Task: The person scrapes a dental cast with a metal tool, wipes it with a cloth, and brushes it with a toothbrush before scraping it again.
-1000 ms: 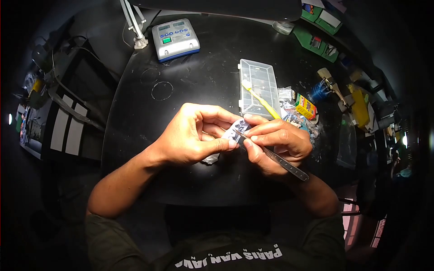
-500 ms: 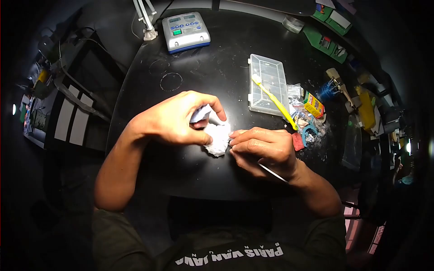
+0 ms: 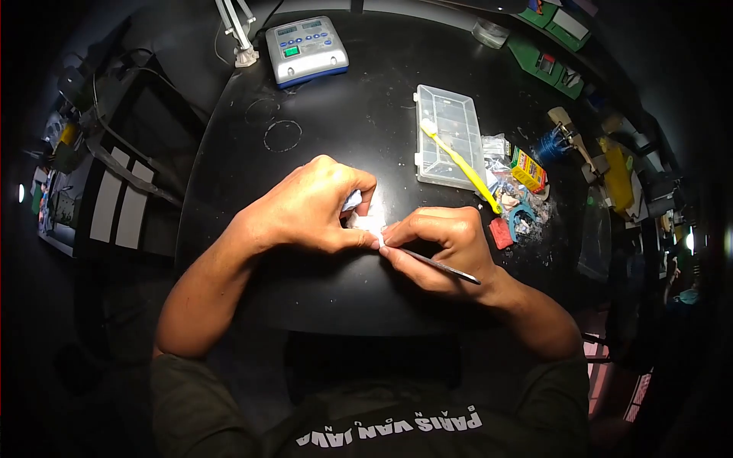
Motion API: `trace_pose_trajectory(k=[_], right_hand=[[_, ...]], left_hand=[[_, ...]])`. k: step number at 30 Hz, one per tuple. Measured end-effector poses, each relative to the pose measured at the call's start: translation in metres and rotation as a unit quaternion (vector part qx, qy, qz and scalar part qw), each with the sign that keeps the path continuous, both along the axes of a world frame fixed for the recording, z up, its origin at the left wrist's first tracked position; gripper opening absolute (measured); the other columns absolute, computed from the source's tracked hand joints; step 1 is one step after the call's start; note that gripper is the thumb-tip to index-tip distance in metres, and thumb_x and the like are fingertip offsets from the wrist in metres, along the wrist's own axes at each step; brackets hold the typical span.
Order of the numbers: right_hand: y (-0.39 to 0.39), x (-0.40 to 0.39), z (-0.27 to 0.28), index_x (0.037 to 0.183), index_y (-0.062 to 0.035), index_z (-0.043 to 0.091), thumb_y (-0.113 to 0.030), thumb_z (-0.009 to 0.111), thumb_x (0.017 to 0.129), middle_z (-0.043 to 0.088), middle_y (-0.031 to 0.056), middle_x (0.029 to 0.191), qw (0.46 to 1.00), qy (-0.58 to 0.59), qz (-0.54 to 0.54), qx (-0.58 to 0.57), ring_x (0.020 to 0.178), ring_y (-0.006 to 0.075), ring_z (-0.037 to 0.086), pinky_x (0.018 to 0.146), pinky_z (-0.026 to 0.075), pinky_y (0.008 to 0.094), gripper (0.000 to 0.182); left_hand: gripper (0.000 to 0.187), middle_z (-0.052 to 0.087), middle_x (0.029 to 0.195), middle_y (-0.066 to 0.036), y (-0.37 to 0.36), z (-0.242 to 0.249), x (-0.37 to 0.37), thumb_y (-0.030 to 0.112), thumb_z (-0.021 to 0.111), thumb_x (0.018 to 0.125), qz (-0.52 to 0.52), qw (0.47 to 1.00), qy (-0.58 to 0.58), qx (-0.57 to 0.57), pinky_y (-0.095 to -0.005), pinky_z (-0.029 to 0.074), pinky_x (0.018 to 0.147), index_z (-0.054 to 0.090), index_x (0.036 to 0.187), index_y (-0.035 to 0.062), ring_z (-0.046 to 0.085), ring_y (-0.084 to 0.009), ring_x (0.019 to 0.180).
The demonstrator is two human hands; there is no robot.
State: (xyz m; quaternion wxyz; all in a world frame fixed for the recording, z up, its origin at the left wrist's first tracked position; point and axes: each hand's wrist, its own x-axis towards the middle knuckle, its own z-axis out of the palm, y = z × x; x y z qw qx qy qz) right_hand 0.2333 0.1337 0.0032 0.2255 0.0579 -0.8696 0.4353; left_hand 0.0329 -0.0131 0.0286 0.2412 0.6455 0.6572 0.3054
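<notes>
In the middle of the desk, my left hand (image 3: 321, 210) is closed around a crumpled white wad (image 3: 369, 222) that looks like tissue. A pale bluish bit (image 3: 352, 201) of it, or of something else, shows between thumb and fingers. My right hand (image 3: 439, 248) pinches a slim metal hand tool (image 3: 439, 266), its dark flat end pointing down to the right. The tool's other end is hidden at the white wad, where the fingertips of both hands nearly meet. Bright light washes out detail there.
To the right, a yellow toothbrush (image 3: 466, 169) lies across a clear plastic case (image 3: 439, 164). Beyond are a small yellow-red box (image 3: 527, 170), a red block (image 3: 501, 233) and a blue curved piece (image 3: 522, 214) among crumbs. A grey control unit (image 3: 308, 53) and lamp base (image 3: 246, 57) stand at the back left.
My left hand has closed further around the white wad, covering more of it. My right hand has turned, and the tool's free end has swung upward into fuller view.
</notes>
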Motion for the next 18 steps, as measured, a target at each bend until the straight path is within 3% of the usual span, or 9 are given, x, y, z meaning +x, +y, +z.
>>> trace_pose_trajectory(k=[7, 11, 14, 15, 18], right_hand=[[0.007, 0.004, 0.004, 0.079, -0.0008, 0.077, -0.003, 0.08, 0.077, 0.077, 0.0111, 0.075, 0.998, -0.012, -0.01, -0.065, 0.064, 0.0182, 0.075, 0.058, 0.056, 0.03, 0.005], [0.009, 0.007, 0.016, 0.082, 0.0003, 0.073, 0.005, 0.081, 0.08, 0.079, 0.0144, 0.084, 0.999, -0.011, -0.04, -0.005, 0.081, 0.0206, 0.08, 0.073, 0.063, 0.0307, 0.009], [0.012, 0.006, 0.017, 0.082, 0.0004, 0.073, 0.005, 0.08, 0.08, 0.078, 0.0146, 0.083, 0.996, 0.025, -0.073, 0.041, 0.083, 0.0232, 0.08, 0.076, 0.064, 0.0329, 0.009], [0.013, 0.006, 0.017, 0.082, 0.0002, 0.072, 0.006, 0.08, 0.081, 0.078, 0.0142, 0.082, 0.995, 0.035, -0.078, 0.043, 0.082, 0.0247, 0.08, 0.076, 0.064, 0.0334, 0.01], [0.012, 0.001, 0.011, 0.081, -0.0009, 0.075, -0.001, 0.081, 0.078, 0.075, 0.0102, 0.076, 0.991, 0.095, -0.088, 0.017, 0.067, 0.0194, 0.074, 0.063, 0.056, 0.0309, 0.006]], left_hand=[[0.043, 0.063, 0.062, -0.01, 0.001, -0.001, 0.002, 0.026, 0.097, 0.071, 0.0, 1.0, 0.007, -0.021, -0.0344, 0.049, 0.056, 0.062, 0.075, 0.0011, 0.064, -0.0212, 0.056], [0.048, 0.06, 0.06, -0.008, 0.001, -0.009, -0.001, 0.031, 0.099, 0.073, 0.002, 1.0, 0.0, 0.002, -0.0336, 0.046, 0.056, 0.062, 0.083, 0.0017, 0.061, -0.019, 0.054], [0.055, 0.058, 0.061, -0.006, 0.0, 0.007, 0.003, 0.034, 0.099, 0.074, 0.021, 0.998, -0.065, -0.001, -0.0325, 0.042, 0.055, 0.061, 0.097, 0.0028, 0.055, -0.0158, 0.053], [0.065, 0.057, 0.064, -0.005, -0.002, 0.009, 0.001, 0.035, 0.098, 0.077, 0.02, 0.998, -0.059, -0.023, -0.0312, 0.039, 0.056, 0.056, 0.116, 0.0044, 0.052, -0.0127, 0.056], [0.071, 0.057, 0.066, -0.003, -0.005, 0.012, -0.001, 0.035, 0.095, 0.081, 0.07, 0.99, -0.122, -0.015, -0.0301, 0.04, 0.061, 0.05, 0.127, 0.0047, 0.053, -0.0116, 0.061]])
